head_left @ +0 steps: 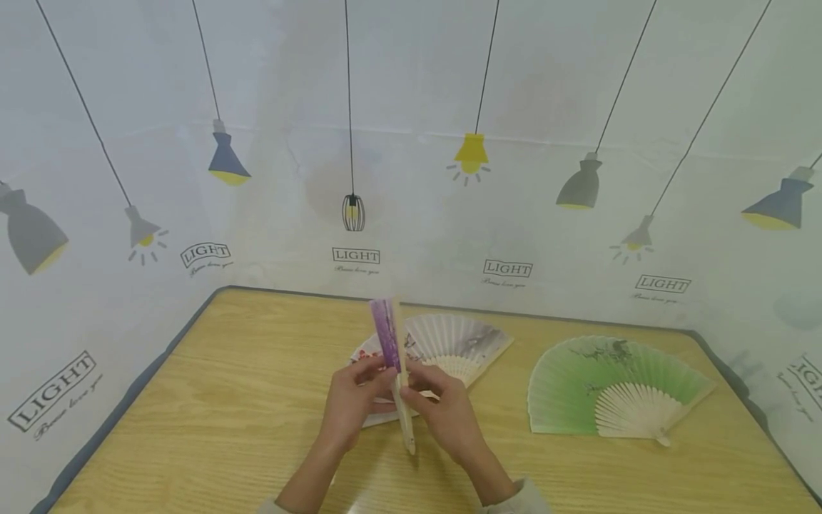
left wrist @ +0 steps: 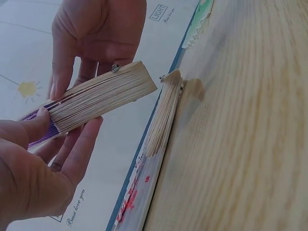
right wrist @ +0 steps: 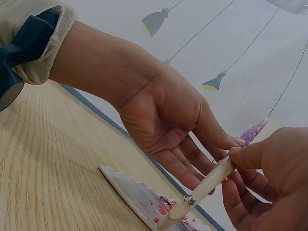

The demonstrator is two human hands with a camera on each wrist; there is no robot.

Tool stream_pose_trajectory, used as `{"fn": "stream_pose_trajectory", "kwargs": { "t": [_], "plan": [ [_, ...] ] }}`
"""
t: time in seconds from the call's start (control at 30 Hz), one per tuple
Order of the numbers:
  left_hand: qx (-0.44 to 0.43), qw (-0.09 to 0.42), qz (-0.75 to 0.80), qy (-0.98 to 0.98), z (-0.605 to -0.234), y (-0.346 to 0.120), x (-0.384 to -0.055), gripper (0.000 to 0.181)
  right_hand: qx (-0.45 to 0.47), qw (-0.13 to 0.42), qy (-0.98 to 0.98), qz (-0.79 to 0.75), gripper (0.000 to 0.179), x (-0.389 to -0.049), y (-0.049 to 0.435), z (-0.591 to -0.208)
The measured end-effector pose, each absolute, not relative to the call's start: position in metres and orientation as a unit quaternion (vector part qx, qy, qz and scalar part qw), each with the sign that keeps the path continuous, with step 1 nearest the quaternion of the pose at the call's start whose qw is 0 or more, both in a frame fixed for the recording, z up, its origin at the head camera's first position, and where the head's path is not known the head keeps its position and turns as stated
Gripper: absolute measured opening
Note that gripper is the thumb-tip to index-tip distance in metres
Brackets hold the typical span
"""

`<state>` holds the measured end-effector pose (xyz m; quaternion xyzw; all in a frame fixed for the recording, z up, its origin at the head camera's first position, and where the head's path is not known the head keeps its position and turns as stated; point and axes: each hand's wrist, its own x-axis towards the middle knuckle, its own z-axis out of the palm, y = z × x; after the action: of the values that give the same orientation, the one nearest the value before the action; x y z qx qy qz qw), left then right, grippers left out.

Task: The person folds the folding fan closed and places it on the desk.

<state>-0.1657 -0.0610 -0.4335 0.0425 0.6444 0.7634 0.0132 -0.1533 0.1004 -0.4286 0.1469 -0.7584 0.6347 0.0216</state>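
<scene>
Both hands hold a folded purple hand fan [head_left: 388, 330] upright above the table, its bare wooden ribs [left wrist: 101, 101] pointing down. My left hand [head_left: 349, 403] pinches it from the left, thumb near where the purple cloth meets the ribs. From the right, my right hand [head_left: 447, 412] pinches the other side at about the same height. A metal rivet [right wrist: 189, 198] shows near the bottom end of the ribs. Behind the hands an opened white fan [head_left: 449, 335] with red flowers and grey painting lies on the table, partly hidden by them.
An opened green fan [head_left: 565, 392] with pale wooden ribs lies on the table's right side. The wood-grained table [head_left: 225, 400] has a dark edge and meets a white backdrop [head_left: 411, 171] printed with hanging lamps and "LIGHT" labels.
</scene>
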Motion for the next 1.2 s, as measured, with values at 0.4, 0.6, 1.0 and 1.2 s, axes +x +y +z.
{"fn": "stream_pose_trajectory", "kwargs": {
  "t": [0.4, 0.6, 1.0, 1.2],
  "plan": [
    [0.052, 0.013, 0.76, 0.648, -0.432, -0.061, -0.164, 0.038, 0.151, 0.011, -0.761, 0.63, 0.045, -0.152, 0.102, -0.426],
    [0.045, 0.002, 0.756, 0.653, -0.432, -0.061, -0.164, 0.033, 0.157, 0.055, -0.772, 0.613, 0.046, -0.15, 0.099, -0.427],
    [0.039, -0.049, 0.719, 0.693, -0.427, -0.06, -0.161, 0.034, 0.164, 0.155, -0.776, 0.589, 0.049, -0.146, 0.088, -0.429],
    [0.04, -0.076, 0.718, 0.691, -0.422, -0.065, -0.16, 0.035, 0.151, 0.167, -0.752, 0.62, 0.045, -0.145, 0.082, -0.429]
  ]
}}
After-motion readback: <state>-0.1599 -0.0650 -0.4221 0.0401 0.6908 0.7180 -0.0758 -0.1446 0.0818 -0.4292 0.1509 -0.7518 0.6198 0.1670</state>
